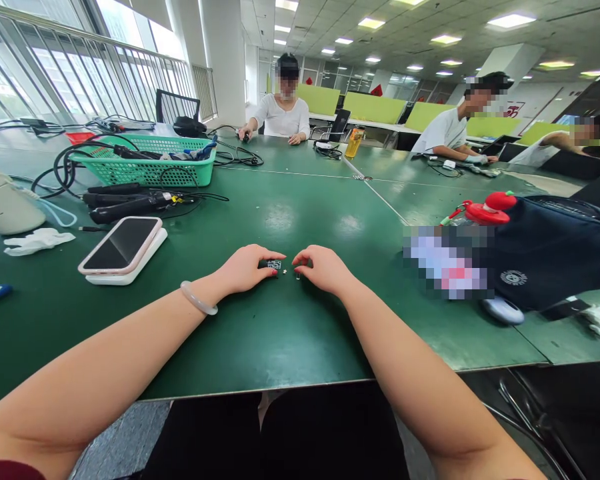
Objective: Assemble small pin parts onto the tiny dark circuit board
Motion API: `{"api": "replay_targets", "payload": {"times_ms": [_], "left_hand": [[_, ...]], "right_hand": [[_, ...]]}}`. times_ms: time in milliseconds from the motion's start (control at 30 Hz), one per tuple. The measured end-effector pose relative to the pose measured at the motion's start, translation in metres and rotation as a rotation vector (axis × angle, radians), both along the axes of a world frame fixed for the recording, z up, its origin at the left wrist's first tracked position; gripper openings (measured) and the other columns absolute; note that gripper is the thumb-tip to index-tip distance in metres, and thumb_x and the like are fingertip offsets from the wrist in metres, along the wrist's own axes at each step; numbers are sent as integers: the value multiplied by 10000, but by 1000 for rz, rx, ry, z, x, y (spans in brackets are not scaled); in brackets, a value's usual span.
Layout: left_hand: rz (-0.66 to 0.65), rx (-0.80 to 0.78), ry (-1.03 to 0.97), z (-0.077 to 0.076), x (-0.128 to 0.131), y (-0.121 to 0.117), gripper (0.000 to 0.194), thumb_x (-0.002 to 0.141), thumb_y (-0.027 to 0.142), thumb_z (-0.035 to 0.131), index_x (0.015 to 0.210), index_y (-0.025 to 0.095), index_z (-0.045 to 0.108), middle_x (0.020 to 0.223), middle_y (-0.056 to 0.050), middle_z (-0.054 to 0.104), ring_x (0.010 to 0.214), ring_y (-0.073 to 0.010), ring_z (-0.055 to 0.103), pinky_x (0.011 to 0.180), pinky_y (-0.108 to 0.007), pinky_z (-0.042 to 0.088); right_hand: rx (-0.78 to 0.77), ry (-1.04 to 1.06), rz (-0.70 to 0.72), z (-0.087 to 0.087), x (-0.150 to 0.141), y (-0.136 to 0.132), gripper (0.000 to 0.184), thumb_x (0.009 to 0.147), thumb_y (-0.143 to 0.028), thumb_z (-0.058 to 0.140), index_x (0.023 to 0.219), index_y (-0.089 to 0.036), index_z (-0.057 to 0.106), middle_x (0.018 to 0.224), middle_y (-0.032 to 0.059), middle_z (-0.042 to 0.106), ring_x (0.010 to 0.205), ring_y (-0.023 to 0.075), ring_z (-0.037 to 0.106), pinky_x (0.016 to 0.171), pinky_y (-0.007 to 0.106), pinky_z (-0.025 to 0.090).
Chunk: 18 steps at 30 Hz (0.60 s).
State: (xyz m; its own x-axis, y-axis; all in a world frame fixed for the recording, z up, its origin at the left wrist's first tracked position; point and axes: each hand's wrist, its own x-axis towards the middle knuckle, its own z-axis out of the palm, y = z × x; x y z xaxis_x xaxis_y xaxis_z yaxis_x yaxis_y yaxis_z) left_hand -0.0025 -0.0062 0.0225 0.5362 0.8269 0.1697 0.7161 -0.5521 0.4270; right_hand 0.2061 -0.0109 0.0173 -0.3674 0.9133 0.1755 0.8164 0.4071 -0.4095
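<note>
Both my hands rest on the green table point(280, 333), close together near its middle. My left hand point(247, 268) has its fingers curled and pinches a tiny dark circuit part point(274, 265) against the table. My right hand point(320, 267) is curled too, fingertips down beside a very small pale piece point(298, 275); whether it grips it I cannot make out. Another tiny speck point(284, 271) lies between the hands. A pale bangle point(198, 299) sits on my left wrist.
A phone point(121, 244) on a white pad lies to the left, with black tools point(125, 203) and a green basket point(150, 163) of cables behind. A dark bag point(550, 250) and red-capped bottle point(485, 210) stand at right. Three people sit at the far side.
</note>
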Motion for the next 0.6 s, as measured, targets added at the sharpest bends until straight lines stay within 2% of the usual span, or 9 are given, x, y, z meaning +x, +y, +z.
{"api": "replay_targets", "payload": {"times_ms": [200,400,600], "left_hand": [[-1,-9,-36,0,0,0,371,800,339,520,1147,261,627,1060,-13,680,967,-207,599,880,-310,443],[45,-4,7,-2,-2,3,414,787,362,526,1176,249,611,1077,-29,675,970,-215,602,874,-311,449],[72,-18,30,-3,-3,5,421,784,384,525,1171,250,619,1054,-36,682,950,-222,608,844,-299,456]], "right_hand": [[17,-15,75,-7,-12,0,105,791,-253,615,876,-230,673,864,15,580,795,126,547,722,252,403],[29,-64,50,-11,-20,3,62,798,-261,618,771,-223,660,859,10,574,787,130,545,686,245,392],[127,-166,89,-18,-22,5,153,874,-214,481,842,-192,630,888,41,575,786,143,545,700,259,392]]}}
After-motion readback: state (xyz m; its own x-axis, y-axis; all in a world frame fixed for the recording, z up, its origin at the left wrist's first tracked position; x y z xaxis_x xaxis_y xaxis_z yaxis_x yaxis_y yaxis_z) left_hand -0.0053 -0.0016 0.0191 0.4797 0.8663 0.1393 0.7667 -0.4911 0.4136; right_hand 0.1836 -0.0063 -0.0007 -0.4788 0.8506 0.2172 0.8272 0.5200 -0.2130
